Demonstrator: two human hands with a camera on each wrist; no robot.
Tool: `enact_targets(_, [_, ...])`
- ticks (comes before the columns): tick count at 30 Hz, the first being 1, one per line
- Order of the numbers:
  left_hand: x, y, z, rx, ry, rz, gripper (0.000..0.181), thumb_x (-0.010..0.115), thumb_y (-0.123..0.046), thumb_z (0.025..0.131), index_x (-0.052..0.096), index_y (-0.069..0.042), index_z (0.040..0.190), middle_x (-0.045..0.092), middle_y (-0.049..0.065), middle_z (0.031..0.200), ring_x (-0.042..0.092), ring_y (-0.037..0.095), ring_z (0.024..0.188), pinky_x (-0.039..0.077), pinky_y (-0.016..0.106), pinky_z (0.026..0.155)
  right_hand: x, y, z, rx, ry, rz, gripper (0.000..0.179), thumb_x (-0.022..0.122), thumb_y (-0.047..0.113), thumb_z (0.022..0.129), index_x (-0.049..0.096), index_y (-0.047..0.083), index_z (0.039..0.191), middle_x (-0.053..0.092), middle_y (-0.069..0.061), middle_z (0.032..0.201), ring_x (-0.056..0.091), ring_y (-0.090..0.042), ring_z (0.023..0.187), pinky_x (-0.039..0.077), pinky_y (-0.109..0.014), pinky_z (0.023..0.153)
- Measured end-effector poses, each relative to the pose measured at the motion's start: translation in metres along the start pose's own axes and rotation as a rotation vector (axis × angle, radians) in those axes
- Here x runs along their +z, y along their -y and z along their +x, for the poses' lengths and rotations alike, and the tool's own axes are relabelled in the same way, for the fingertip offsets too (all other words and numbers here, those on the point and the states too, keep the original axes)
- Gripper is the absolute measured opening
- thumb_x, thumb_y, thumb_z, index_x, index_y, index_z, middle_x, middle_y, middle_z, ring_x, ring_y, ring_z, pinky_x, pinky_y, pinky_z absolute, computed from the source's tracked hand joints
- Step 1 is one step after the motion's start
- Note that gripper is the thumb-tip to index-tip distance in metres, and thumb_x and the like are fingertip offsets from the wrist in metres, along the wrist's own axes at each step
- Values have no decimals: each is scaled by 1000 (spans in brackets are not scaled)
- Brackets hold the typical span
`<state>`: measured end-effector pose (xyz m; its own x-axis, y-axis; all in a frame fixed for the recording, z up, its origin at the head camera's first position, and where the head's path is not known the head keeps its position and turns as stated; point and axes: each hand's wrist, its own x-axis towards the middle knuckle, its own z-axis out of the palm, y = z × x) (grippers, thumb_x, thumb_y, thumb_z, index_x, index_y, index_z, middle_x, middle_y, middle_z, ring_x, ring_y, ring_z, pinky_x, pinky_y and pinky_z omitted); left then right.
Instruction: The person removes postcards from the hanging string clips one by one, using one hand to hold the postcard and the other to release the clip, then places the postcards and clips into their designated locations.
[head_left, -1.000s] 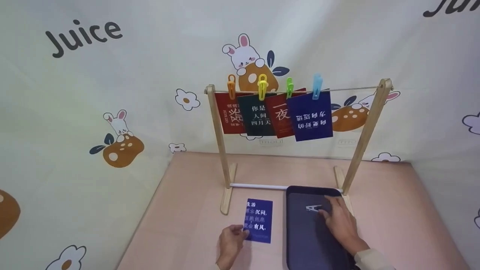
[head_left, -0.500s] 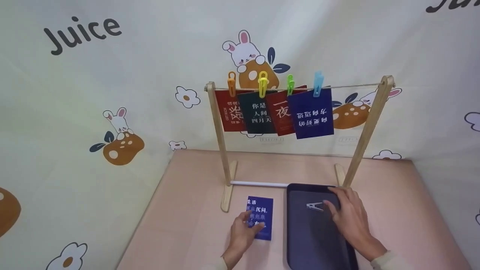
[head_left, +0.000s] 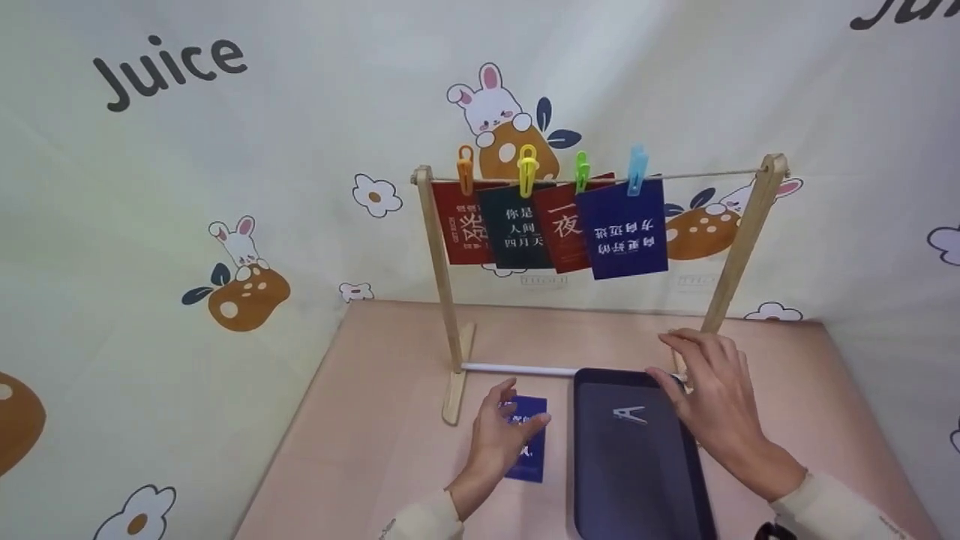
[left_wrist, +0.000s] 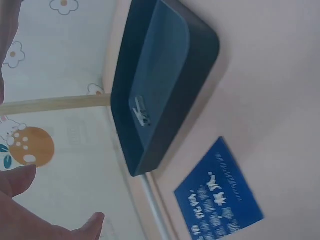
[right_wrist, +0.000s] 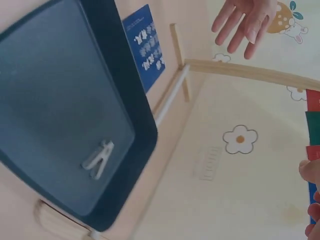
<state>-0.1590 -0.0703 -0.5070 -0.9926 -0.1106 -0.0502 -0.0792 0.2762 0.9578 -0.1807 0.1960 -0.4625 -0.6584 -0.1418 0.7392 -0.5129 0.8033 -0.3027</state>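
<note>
My left hand (head_left: 504, 442) hovers over a blue card (head_left: 534, 450) with white writing, its thumb and fingers spread and nothing between them. In the left wrist view the card (left_wrist: 220, 192) lies flat, apart from the fingers. My right hand (head_left: 720, 397) is raised by the far right corner of a dark tray (head_left: 576, 457), with a gap between thumb and fingertips and nothing in it. A pale clothespin (head_left: 630, 414) rests inside the tray near its far end. In the right wrist view the clothespin (right_wrist: 99, 159) lies on its side.
Behind the tray stands a wooden frame (head_left: 441, 277) with a cord (head_left: 705, 175) across its top. Orange, yellow, green and light blue clothespins hold several cards there, including a dark green card (head_left: 517, 240) and a blue card (head_left: 626, 232). A white rod (head_left: 517, 369) joins the feet.
Both hands have risen. The left hand has left the edge of the blue card and opened wider over it. The right hand has moved up and right, away from the clothespin in the tray.
</note>
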Motion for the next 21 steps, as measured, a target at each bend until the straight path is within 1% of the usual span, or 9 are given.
enact_targets(1, [1, -5, 1, 9, 8, -23, 70, 85, -9, 79, 50, 2, 139, 56, 25, 136, 58, 44, 124, 57, 46, 99, -3, 0, 4, -21, -8, 1, 44, 82, 26, 82, 69, -1, 115, 65, -19, 114, 53, -36, 102, 36, -37, 79])
enact_targets(3, [1, -14, 3, 28, 25, -54, 69, 84, -8, 79, 50, 1, 139, 55, 23, 137, 56, 43, 127, 55, 46, 102, -9, 0, 14, -61, -26, 8, 51, 68, 44, 91, 68, -1, 117, 64, -20, 117, 52, -38, 107, 38, -41, 82])
enact_targets(5, [2, -24, 6, 46, 42, -81, 69, 83, -8, 81, 49, 0, 140, 54, 22, 139, 55, 41, 129, 52, 47, 107, -15, -1, 24, -101, -48, 8, 66, 53, 58, 94, 67, -1, 120, 63, -20, 121, 52, -39, 114, 40, -46, 87])
enact_targets(8, [1, -40, 14, 77, 54, -109, 69, 82, -10, 82, 48, -1, 142, 53, 21, 142, 52, 41, 134, 47, 48, 112, -24, -2, 40, -142, -70, 9, 72, 49, 63, 94, 65, 0, 124, 62, -20, 126, 51, -39, 120, 41, -51, 93])
enact_targets(12, [3, -59, 26, 106, 70, -144, 71, 82, -12, 83, 46, -2, 144, 51, 21, 145, 48, 40, 139, 43, 48, 116, -34, -2, 63, -180, -75, -3, 75, 48, 65, 93, 63, -1, 127, 61, -20, 128, 49, -38, 124, 40, -47, 98])
enact_targets(14, [5, -66, 31, 110, 82, -165, 72, 82, -12, 83, 46, -2, 145, 51, 20, 146, 47, 40, 140, 43, 47, 117, -38, -2, 75, -197, -76, 8, 73, 53, 62, 92, 62, -1, 128, 60, -20, 129, 49, -38, 125, 39, -43, 102])
enact_targets(15, [6, -69, 33, 111, 86, -175, 72, 82, -12, 83, 46, -3, 145, 51, 20, 146, 47, 39, 140, 43, 47, 117, -40, -2, 81, -208, -75, 18, 70, 61, 57, 90, 62, -1, 129, 60, -21, 130, 49, -38, 126, 39, -41, 105])
enact_targets(18, [11, -77, 40, 122, 80, -233, 70, 82, -11, 83, 47, -2, 143, 53, 20, 144, 49, 38, 139, 44, 46, 116, -46, -2, 99, -239, -80, 49, 69, 87, 32, 76, 61, -2, 130, 59, -22, 131, 49, -39, 125, 37, -35, 111])
enact_targets(21, [17, -82, 44, 145, 52, -285, 68, 82, -10, 83, 48, 0, 142, 56, 20, 140, 53, 36, 135, 46, 45, 114, -50, -3, 118, -259, -73, 56, 80, 95, 9, 62, 59, -1, 133, 57, -22, 133, 49, -38, 124, 37, -31, 110])
